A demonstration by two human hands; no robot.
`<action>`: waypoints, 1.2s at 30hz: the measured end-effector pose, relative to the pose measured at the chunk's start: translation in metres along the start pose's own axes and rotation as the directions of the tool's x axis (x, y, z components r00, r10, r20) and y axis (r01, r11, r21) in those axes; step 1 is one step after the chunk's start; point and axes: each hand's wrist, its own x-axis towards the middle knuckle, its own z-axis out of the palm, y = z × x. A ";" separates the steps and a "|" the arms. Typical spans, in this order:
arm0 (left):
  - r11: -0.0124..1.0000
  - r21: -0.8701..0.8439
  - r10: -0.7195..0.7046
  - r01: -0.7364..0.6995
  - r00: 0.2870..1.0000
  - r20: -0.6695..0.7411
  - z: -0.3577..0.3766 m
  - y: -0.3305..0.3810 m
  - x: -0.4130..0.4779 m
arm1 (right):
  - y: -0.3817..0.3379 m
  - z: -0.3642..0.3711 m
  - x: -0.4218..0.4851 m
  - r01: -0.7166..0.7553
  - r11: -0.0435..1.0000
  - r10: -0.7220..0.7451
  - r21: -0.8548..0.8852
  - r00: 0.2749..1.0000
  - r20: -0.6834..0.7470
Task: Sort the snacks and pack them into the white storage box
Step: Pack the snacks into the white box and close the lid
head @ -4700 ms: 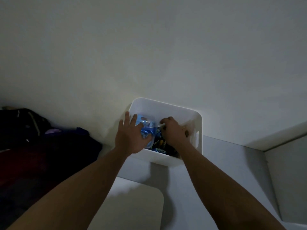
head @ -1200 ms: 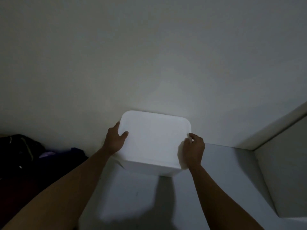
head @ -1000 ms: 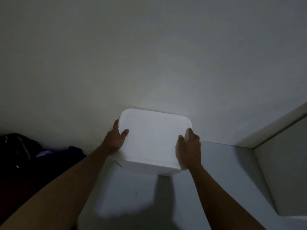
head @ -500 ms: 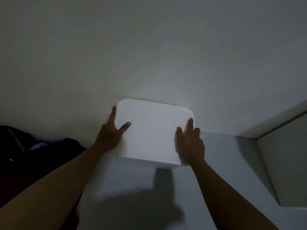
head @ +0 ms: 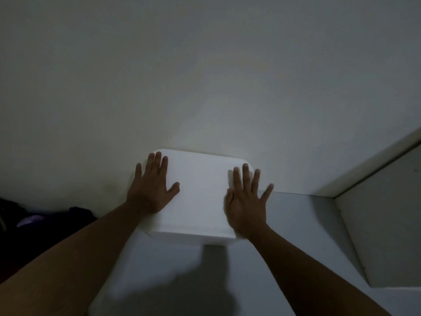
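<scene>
**Both palms flat on the closed white box**

The left hand (head: 151, 192) lies open on the lid (head: 200, 190) of the white storage box (head: 193, 234), fingers straight and pointing toward the wall, thumb spread inward across the lid. Its outer fingers reach the far left corner of the lid. It grips nothing; the palm simply rests on the flat top near the left edge.

The right hand (head: 247, 205) is open too, fingers fanned, palm down on the right side of the lid. Its little finger sticks out past the right edge, over the shelf beyond. The heel of the hand sits at the near right corner of the box.

The box is closed, so the snacks inside cannot be seen. It stands on a pale grey shelf (head: 296, 236), its far side against or just beside the plain wall (head: 205, 76); whether they touch cannot be told. The front face of the box shows as a narrow band below the lid, and a dark shadow falls on the shelf in front of it.

To the right, a white panel (head: 382, 224) rises from the shelf at an angle. On the far left, in deep shade, lies a heap of dark cloth (head: 34, 220), well apart from the box.
</scene>
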 end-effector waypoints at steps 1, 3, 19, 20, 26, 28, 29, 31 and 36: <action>1.000 0.010 -0.001 0.001 1.000 -0.004 0.002 0.001 -0.001 | 0.003 -0.001 0.007 0.063 0.998 -0.063 -0.029 0.998 0.012; 1.000 0.021 0.009 -0.009 1.000 -0.009 0.004 0.000 -0.003 | 0.007 -0.002 0.017 0.130 0.990 -0.126 -0.056 0.990 0.061; 0.997 -0.049 0.044 -0.053 0.983 -0.176 0.000 0.000 0.009 | -0.005 -0.003 0.054 0.005 0.999 -0.009 0.033 0.995 0.097; 0.996 -0.049 0.058 -0.070 0.974 -0.217 0.001 -0.001 0.008 | -0.005 -0.002 0.053 0.000 0.999 -0.003 0.032 0.996 0.093; 0.996 0.077 0.046 -0.038 0.993 -0.111 -0.001 0.001 0.010 | -0.005 -0.002 0.050 -0.003 0.999 0.001 0.032 0.997 0.075; 0.984 0.176 0.033 -0.026 0.999 -0.034 -0.007 0.005 0.007 | -0.006 -0.002 0.048 -0.005 1.000 0.004 0.022 0.998 0.069; 0.975 0.222 0.032 -0.030 0.999 -0.004 -0.009 0.009 0.003 | -0.008 -0.002 0.046 -0.016 1.000 0.014 0.023 0.996 0.083; 0.967 0.256 -0.020 0.010 0.999 0.039 -0.016 0.024 -0.013 | -0.013 -0.005 0.042 -0.055 0.998 0.048 0.043 0.988 0.149; 0.999 0.030 -0.031 0.028 0.995 0.091 -0.025 0.066 -0.062 | -0.025 -0.022 0.022 0.011 0.999 -0.021 0.041 0.968 0.252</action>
